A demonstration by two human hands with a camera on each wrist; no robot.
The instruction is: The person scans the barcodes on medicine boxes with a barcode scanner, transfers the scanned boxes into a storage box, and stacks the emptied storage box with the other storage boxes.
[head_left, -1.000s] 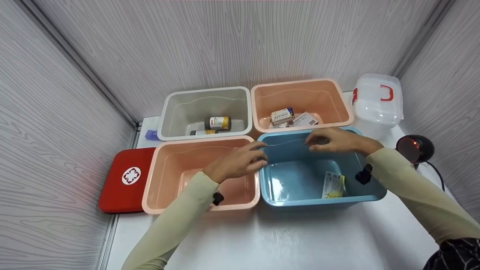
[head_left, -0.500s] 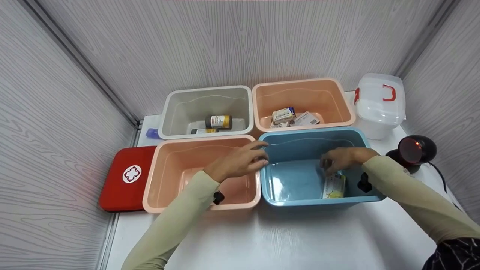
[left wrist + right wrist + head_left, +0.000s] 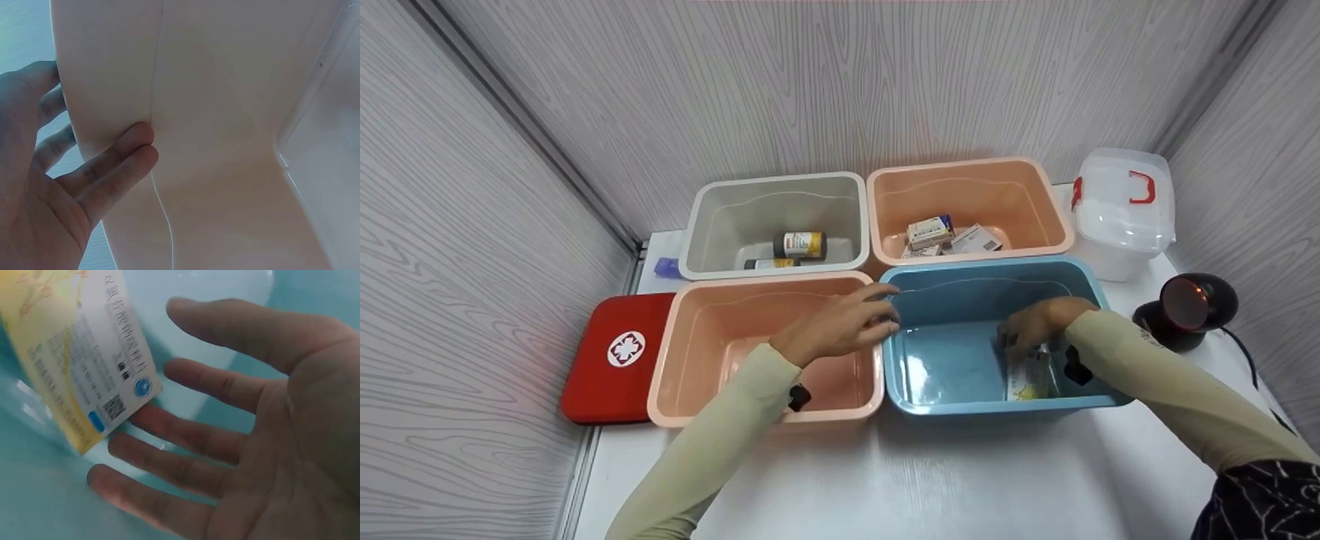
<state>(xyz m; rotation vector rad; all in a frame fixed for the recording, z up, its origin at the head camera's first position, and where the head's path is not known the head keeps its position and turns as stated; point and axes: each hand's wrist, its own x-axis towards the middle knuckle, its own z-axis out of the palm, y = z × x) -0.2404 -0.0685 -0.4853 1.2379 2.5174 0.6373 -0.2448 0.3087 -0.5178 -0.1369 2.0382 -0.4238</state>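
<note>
A white and yellow medicine box (image 3: 1027, 386) stands tilted in the blue bin (image 3: 960, 409), at its right end. My right hand (image 3: 1039, 326) reaches down into that bin over the box. In the right wrist view its fingers are extended and spread, with fingertips by the lower corner of the medicine box (image 3: 84, 360); the thumb is apart from it. My left hand (image 3: 840, 322) lies at the rim between the front peach bin (image 3: 765, 420) and the blue bin. In the left wrist view its loosely bent fingers (image 3: 138, 138) straddle the peach wall, holding no loose object.
Behind stand a grey bin (image 3: 697, 225) with dark bottles (image 3: 802, 244) and another peach bin (image 3: 960, 169) with several medicine boxes (image 3: 930, 231). A red first-aid case (image 3: 611, 375) lies left. At right are a clear lidded box (image 3: 1121, 202) and a black scanner-like device (image 3: 1196, 304).
My right hand has moved down from the blue bin's back rim to the medicine box inside, now partly covering it. My left hand stays in place.
</note>
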